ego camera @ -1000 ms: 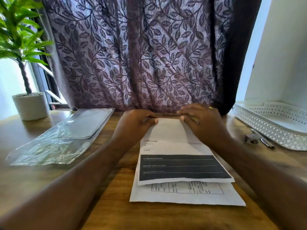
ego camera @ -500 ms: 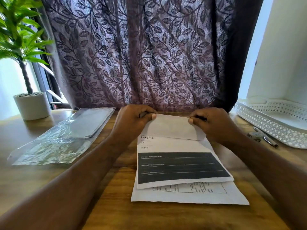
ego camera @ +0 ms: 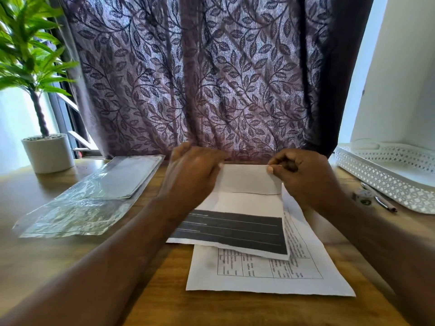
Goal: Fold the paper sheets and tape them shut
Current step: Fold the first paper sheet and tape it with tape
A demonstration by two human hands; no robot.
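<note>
Paper in two sheets lies in the middle of a brown wooden worktop (ego camera: 235, 311). Uppermost is a white paper sheet with a broad dark printed band (ego camera: 235, 231) across its near half. This banded sheet sits skewed on a second white paper sheet printed with a ruled table (ego camera: 270, 283). The table sheet lies flat on the worktop and shows at the near and right sides.

The far end of the banded sheet is folded over toward the person, so a blank flap covers its upper part, with the flap's free edge stopping short of the dark band. The right hand (ego camera: 306, 180) has its fingers curled and pinches the flap's far right corner between thumb and forefinger. The left hand (ego camera: 193, 177) covers the flap's left end with its back to the camera. It is blurred, and I cannot tell whether it pinches the paper or only presses on it.

To the left, crinkled clear plastic sleeves (ego camera: 94, 196) lie on the worktop, and beyond them stands a round white pot (ego camera: 48, 152) with a green leafy plant (ego camera: 28, 55). A purple leaf-patterned curtain (ego camera: 211, 78) hangs behind. At the right sits a white perforated tray (ego camera: 388, 175), and just beside its near rim lie a slim pen (ego camera: 379, 199) and a small round object (ego camera: 363, 196) too blurred to name
</note>
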